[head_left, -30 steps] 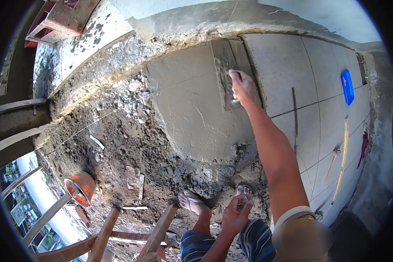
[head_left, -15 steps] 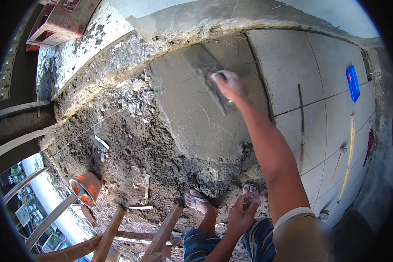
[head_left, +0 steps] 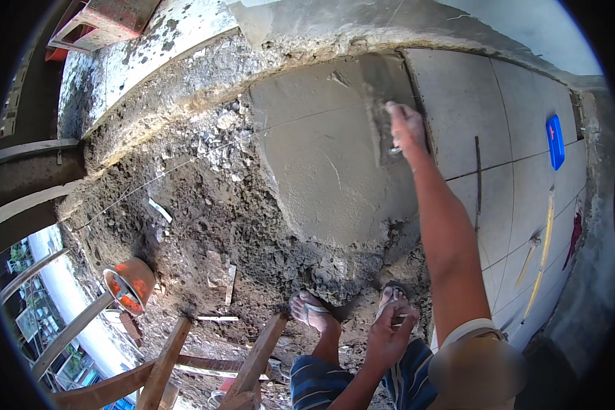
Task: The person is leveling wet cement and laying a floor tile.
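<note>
My right hand [head_left: 406, 126] reaches out at arm's length and grips the handle of a flat steel trowel [head_left: 379, 109]. The trowel's blade lies on the far part of a smoothed grey mortar bed [head_left: 321, 171], right beside the edge of the laid grey tiles [head_left: 465, 102]. My left hand [head_left: 389, 335] hangs low by my knee, fingers apart, holding nothing. My two feet in sandals [head_left: 311, 311] stand at the near edge of the mortar.
Rough rubble and soil [head_left: 184, 219] lie left of the mortar, with a taut string line [head_left: 219, 147] over them. An orange bucket [head_left: 131, 283] and a wooden frame [head_left: 184, 355] are at the lower left. On the tiles lie a blue object [head_left: 555, 141], a yellow level [head_left: 545, 246] and a thin rod [head_left: 477, 178].
My right hand swept the trowel left over the mortar, then back right to the tile edge. My left hand stayed by my knee.
</note>
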Demonstrator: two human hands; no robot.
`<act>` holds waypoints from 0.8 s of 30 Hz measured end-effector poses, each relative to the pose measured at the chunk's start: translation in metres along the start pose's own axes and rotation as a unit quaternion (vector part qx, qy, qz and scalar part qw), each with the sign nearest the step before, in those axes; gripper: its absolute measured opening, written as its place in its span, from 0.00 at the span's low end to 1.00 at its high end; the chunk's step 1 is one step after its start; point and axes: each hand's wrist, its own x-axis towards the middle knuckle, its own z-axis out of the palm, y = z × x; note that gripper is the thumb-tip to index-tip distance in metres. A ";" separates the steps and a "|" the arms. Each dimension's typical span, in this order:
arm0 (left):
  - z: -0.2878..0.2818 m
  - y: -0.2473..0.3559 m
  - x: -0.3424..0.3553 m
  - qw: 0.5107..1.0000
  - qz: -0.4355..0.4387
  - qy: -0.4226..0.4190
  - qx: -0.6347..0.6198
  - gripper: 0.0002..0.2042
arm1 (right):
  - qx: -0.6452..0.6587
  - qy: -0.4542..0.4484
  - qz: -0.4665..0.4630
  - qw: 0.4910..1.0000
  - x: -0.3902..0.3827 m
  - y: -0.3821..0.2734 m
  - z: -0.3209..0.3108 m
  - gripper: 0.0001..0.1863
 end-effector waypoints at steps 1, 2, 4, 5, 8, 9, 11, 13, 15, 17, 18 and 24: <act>0.001 0.000 0.000 1.000 -0.001 -0.010 0.004 0.23 | -0.052 0.001 -0.066 0.996 -0.004 -0.001 0.007 0.23; 0.001 0.001 0.000 1.000 -0.002 -0.019 0.011 0.23 | -0.031 -0.022 -0.151 0.988 -0.007 -0.001 0.012 0.25; 0.002 0.002 0.000 0.999 -0.004 -0.023 0.022 0.23 | -0.117 -0.017 -0.147 0.982 -0.011 -0.001 0.016 0.25; 0.002 0.002 0.000 0.999 -0.005 -0.023 0.029 0.23 | -0.124 -0.027 -0.140 0.982 -0.010 -0.001 0.014 0.25; 0.001 0.002 -0.001 1.000 -0.007 -0.023 0.013 0.22 | -0.113 0.065 -0.098 0.987 0.004 -0.001 -0.004 0.25; 0.001 0.003 -0.002 1.000 -0.008 -0.019 0.013 0.22 | -0.106 0.063 -0.117 0.986 0.010 -0.002 -0.009 0.25; 0.000 0.004 -0.003 0.999 -0.015 -0.030 0.022 0.21 | -0.109 0.040 -0.031 0.993 0.017 -0.004 -0.015 0.27; 0.000 0.006 -0.004 0.999 -0.005 -0.033 0.016 0.21 | -0.113 0.024 -0.100 0.988 0.014 -0.008 -0.008 0.28; -0.001 0.008 -0.003 0.999 0.007 -0.038 0.014 0.20 | -0.180 -0.025 -0.125 0.975 -0.003 -0.014 0.009 0.29; 0.000 0.008 -0.001 1.000 -0.021 -0.021 -0.009 0.20 | -0.167 -0.059 -0.153 0.972 -0.022 -0.022 0.034 0.29; 0.000 0.008 0.001 0.999 -0.019 -0.026 0.001 0.20 | -0.180 -0.069 -0.165 0.967 -0.032 -0.026 0.044 0.30; 0.002 0.006 0.005 1.000 0.004 -0.021 -0.013 0.19 | -0.247 -0.031 -0.140 0.958 -0.047 -0.028 0.049 0.32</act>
